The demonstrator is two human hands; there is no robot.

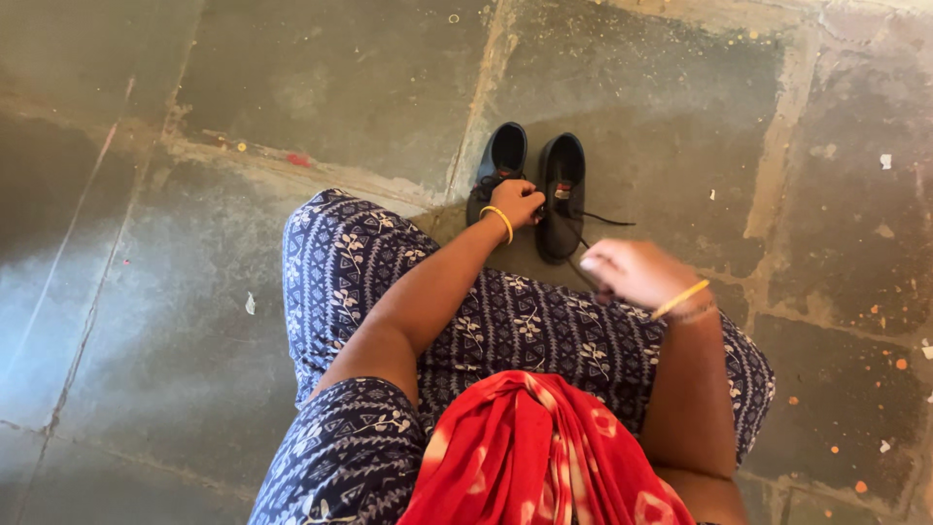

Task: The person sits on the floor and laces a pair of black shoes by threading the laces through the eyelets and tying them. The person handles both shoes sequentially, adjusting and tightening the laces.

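Your left hand [516, 200] rests on the lace area of the left black shoe [498, 167], its grip curled and pressed together there; whether it actually pinches a lace you cannot tell, since the fingers hide it. A yellow bangle [499, 220] circles that wrist. The right black shoe [562, 197] stands just beside the first, at three o'clock from it, the two nearly touching, toes pointing toward twelve o'clock on the stone floor [321, 78]. Your right hand [632, 272] hovers at about five o'clock from that shoe, blurred, with its grip closed and seemingly pinching a thin black lace [600, 220] that runs up toward the shoe's tongue; a loose end trails out toward three o'clock. A second yellow bangle [680, 297] sits on the right wrist. Between you and the shoes lies your bent knee under a navy patterned garment [505, 321], which covers the near ground and blocks the space below the shoes at six o'clock. A red patterned cloth [535, 457] hangs at the bottom, in front of the lap. The floor is made of worn grey slabs with pale joints, scattered with small specks and paper bits at three and nine o'clock.
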